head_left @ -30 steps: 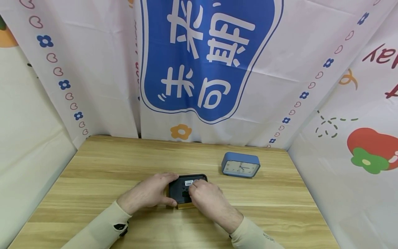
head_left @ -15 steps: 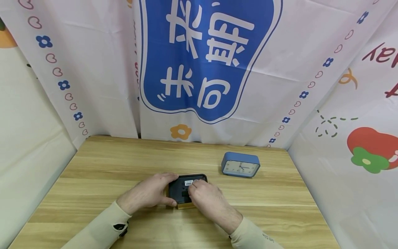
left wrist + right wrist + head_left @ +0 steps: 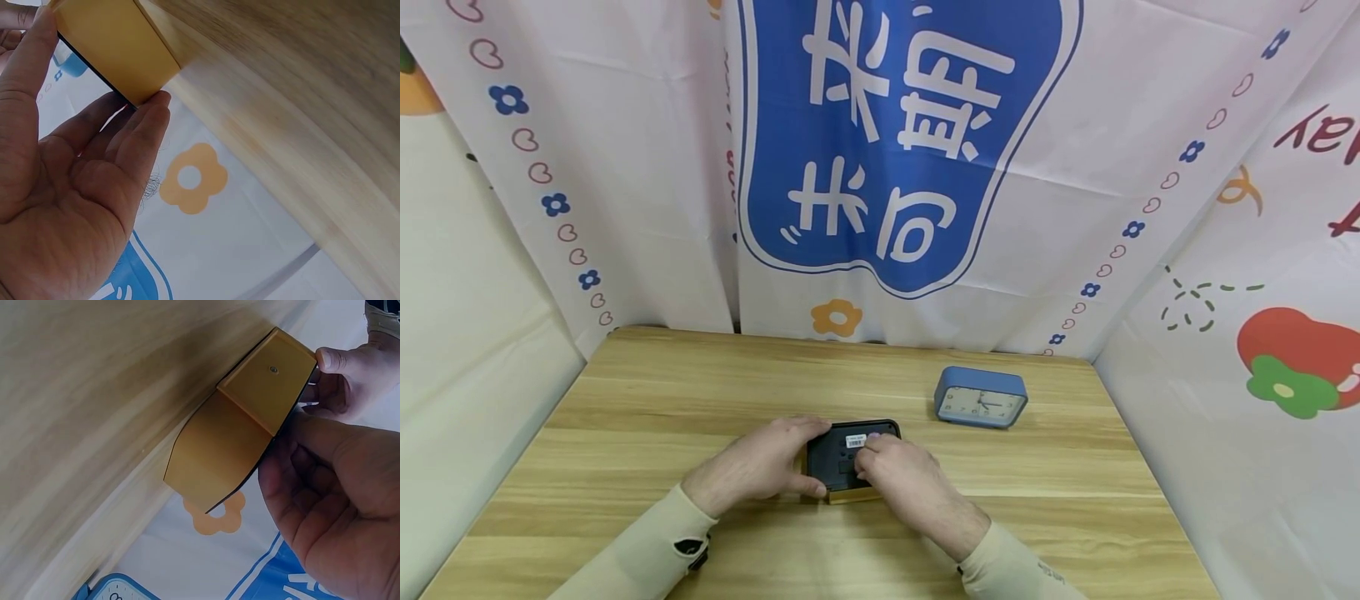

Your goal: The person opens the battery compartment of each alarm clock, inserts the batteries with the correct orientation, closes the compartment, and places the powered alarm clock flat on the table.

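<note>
A yellow clock (image 3: pixel 852 495) lies face down on the table, its black back turned up with a white barcode label and a small rectangular compartment outline. My left hand (image 3: pixel 769 461) grips the left end of the case, thumb on the near edge and fingers on the far edge; the left wrist view shows the same left hand (image 3: pixel 81 169) holding the yellow side. Over the right half of the back is my right hand (image 3: pixel 904 477), fingers curled, fingertips at the compartment. In the right wrist view the case hides the fingertips of this right hand (image 3: pixel 331 487); I cannot tell what they pinch.
Behind and to the right stands a blue alarm clock (image 3: pixel 981 398) with its dial toward me. The wooden table (image 3: pixel 1037 517) ends at a printed white curtain (image 3: pixel 662 208) at the back, with more white cloth at both sides.
My right hand has shifted slightly to the right across the clock's back. The dark patch at the compartment now looks flat and outlined. The left hand and clock have stayed in place.
</note>
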The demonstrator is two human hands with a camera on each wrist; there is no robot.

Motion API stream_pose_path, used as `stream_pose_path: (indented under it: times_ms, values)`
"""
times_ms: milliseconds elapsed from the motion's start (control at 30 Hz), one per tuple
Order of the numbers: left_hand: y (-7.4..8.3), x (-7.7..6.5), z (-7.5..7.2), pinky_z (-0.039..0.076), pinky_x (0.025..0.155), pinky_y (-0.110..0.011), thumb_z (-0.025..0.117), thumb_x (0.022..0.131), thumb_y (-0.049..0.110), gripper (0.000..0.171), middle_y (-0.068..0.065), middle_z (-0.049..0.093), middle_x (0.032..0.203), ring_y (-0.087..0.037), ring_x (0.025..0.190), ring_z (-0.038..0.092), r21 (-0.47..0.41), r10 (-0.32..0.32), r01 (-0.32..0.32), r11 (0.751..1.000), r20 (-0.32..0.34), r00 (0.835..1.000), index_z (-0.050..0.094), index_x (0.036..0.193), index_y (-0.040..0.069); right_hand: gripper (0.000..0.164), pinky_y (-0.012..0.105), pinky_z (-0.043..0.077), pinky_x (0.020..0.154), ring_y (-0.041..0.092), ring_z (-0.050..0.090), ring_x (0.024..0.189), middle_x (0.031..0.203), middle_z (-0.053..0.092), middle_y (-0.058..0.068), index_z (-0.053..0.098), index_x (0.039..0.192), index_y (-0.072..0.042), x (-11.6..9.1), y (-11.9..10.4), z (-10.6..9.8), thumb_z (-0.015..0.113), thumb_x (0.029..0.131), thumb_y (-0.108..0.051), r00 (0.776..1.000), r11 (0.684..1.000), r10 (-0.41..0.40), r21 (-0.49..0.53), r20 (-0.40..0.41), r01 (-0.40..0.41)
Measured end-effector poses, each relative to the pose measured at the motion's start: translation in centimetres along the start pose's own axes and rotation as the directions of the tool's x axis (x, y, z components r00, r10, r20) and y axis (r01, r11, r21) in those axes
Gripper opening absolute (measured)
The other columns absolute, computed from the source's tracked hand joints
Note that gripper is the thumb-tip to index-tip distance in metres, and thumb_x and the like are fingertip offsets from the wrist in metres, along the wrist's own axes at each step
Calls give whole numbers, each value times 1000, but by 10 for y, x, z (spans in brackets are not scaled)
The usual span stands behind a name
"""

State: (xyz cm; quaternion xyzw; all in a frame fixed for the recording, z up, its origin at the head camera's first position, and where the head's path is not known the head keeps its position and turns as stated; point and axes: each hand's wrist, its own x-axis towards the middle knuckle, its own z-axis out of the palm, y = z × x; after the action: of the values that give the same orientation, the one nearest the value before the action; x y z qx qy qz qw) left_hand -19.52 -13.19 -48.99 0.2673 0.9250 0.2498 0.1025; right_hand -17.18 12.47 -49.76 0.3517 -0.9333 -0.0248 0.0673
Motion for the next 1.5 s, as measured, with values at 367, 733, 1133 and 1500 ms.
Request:
stream_pose_path:
  times_ms: [367, 733, 1133, 1500]
  values:
    - [1, 0, 0, 56, 131, -64, 107, 86, 46, 98, -24, 69, 166, -48, 154, 67, -2, -6, 6, 1000, 1, 1000, 66, 162, 0, 8, 26, 71, 103, 13, 83, 121, 121, 86, -9, 90, 115, -24, -6, 11, -1, 86, 109, -27, 997, 994, -74, 84, -11, 74]
    - [0, 0, 0, 57, 131, -64, 106, 86, 46, 97, -25, 69, 166, -48, 153, 68, -5, 2, -2, 1000, -1, 1000, 66, 162, 0, 10, 25, 71, 102, 10, 82, 116, 121, 87, -8, 92, 116, -22, -6, 9, -8, 85, 110, -26, 998, 993, -68, 94, 19, 66]
    - [0, -2, 2, 57, 130, -64, 106, 86, 46, 98, -24, 69, 166, -48, 153, 68, -22, -3, 3, 1000, 4, 1000, 66, 163, 1, 12, 25, 71, 97, 8, 81, 112, 122, 86, -9, 92, 118, -24, -7, 8, -8, 84, 112, -29, 995, 992, -73, 102, 60, 67]
    - [0, -1, 2, 57, 130, -64, 105, 87, 47, 98, -23, 69, 167, -47, 153, 68, -25, -1, 1, 1000, 3, 1000, 65, 164, 2, 14, 26, 71, 98, 8, 81, 114, 124, 85, -8, 91, 122, -23, -10, 11, -7, 83, 112, -30, 996, 990, -73, 124, 45, 67]
